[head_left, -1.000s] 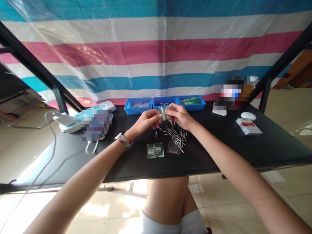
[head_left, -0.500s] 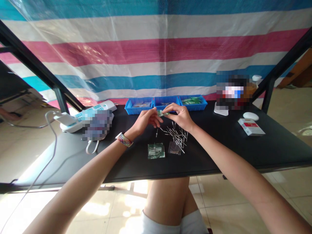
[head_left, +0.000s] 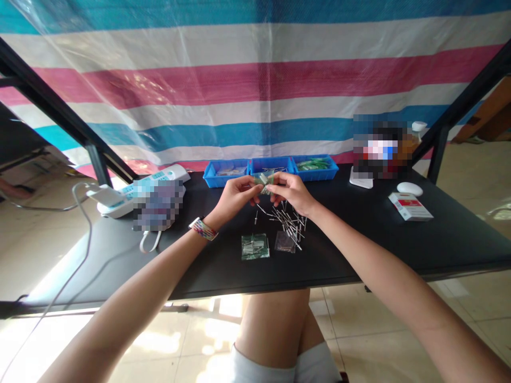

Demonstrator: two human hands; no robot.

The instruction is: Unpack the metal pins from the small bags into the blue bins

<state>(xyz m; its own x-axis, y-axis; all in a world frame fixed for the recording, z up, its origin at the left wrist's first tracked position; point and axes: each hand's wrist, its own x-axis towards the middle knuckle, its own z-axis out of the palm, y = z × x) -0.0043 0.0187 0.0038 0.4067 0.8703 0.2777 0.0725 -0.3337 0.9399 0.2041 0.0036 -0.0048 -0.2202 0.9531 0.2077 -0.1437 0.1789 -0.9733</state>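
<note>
Arms stretched forward, left hand and right hand meeting, each grip pinched shut.

both hands, left hand and right hand, pinch a small clear bag above scattered metal pins.

No legible txt, brand or no. is being shown anywhere. Print is being carried on the red-and-white box at the right of the black table, but it's too small to be read. Key markings on the white device at the left are likewise not being resolved. Nothing is being made out on the green packet. Two spots, approx. left and right rear, are being masked by pixel blocks.
</note>
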